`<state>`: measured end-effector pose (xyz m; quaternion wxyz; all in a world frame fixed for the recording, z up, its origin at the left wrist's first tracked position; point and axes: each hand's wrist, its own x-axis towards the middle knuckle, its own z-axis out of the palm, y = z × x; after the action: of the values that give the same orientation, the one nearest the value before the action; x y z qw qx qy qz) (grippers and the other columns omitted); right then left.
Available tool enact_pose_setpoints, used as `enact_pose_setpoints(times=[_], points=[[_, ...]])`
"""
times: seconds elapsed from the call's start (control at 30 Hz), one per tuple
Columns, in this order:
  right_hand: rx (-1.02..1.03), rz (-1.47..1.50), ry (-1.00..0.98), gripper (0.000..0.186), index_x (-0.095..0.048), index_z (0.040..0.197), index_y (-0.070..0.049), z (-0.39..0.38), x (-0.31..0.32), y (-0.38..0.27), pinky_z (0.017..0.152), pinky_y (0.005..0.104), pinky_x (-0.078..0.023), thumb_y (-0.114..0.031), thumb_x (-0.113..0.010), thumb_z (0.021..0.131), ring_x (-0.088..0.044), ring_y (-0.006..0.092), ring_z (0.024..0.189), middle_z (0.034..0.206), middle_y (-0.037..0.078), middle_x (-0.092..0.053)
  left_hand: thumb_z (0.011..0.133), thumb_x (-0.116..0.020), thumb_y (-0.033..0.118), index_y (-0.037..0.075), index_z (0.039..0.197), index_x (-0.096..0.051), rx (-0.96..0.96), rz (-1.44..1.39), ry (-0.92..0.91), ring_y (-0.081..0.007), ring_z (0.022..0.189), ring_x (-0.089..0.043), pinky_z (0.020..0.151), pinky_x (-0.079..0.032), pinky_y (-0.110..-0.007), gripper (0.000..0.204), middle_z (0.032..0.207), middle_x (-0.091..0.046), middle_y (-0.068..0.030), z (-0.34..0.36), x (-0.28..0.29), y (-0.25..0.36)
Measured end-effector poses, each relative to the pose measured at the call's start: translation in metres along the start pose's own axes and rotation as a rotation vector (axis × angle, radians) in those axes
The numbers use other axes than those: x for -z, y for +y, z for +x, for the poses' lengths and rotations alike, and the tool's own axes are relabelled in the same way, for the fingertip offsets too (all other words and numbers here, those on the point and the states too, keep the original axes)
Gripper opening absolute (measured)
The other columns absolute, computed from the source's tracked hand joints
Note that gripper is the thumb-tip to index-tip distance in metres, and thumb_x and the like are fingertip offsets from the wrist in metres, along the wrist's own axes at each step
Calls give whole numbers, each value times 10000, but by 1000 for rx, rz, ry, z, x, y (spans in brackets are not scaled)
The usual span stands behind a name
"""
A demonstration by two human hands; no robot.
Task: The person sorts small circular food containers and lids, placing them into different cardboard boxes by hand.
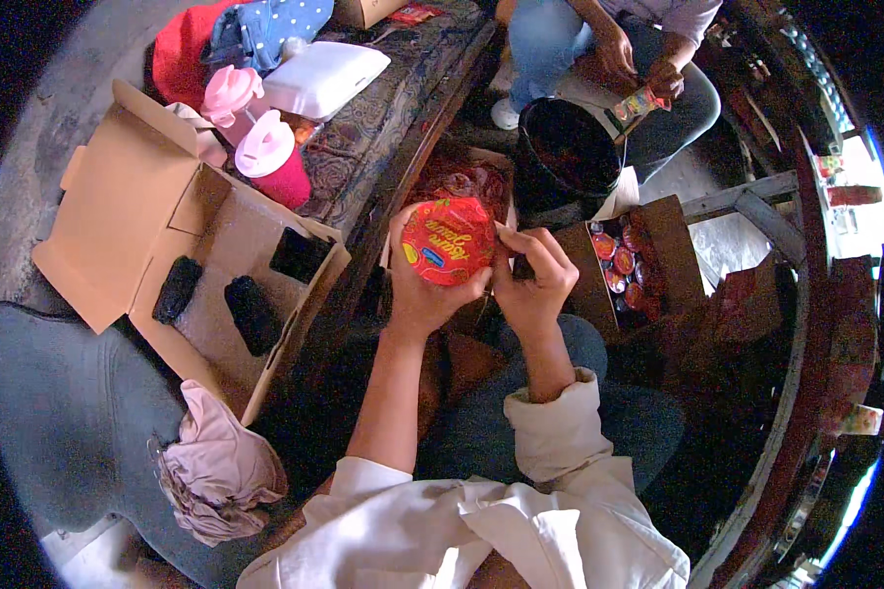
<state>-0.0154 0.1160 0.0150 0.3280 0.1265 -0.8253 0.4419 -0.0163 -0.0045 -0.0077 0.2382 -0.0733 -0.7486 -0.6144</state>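
In front of me, my left hand (422,290) is closed around a round red packet (452,240) with yellow lettering and a small blue patch on its top. The fingers of my right hand (535,280) pinch its right edge. Just beyond the packet, a carton (501,177) holds reddish wrapped things, partly covered by my hands. To the right, an open cardboard box (673,255) contains several round red packs (624,260) of a similar look.
A big open carton (118,216) with dark bundles (252,314) lies left, near a crumpled pink cloth (221,466). Pink-lidded tumblers (270,157) and a white foam box (324,79) rest on a patterned bench. Opposite, another person handles a packet (641,103) by a black bucket (570,152).
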Motion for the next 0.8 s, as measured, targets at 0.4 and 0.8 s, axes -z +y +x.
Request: enact_pose_setpoints(times=[0.4,0.8], points=[[-56,57,-61,288,-647,831,-59,9,9,1,614,282,-488,85,-596,587,-614,229,679,755,100,-618,527,-753,120,25,1139,-310,50,-141,-176,-192,972,-491,877,-395,-316,761,1038,-473,-96,-2,1,3],[-88,91,-56,260,-626,802,-22,8,9,12,625,270,-478,97,-572,577,-614,228,687,735,102,-615,544,-727,66,33,1180,-246,31,-192,-231,-207,1045,-459,914,-366,-355,797,1144,-383,-111,-7,0,-3]])
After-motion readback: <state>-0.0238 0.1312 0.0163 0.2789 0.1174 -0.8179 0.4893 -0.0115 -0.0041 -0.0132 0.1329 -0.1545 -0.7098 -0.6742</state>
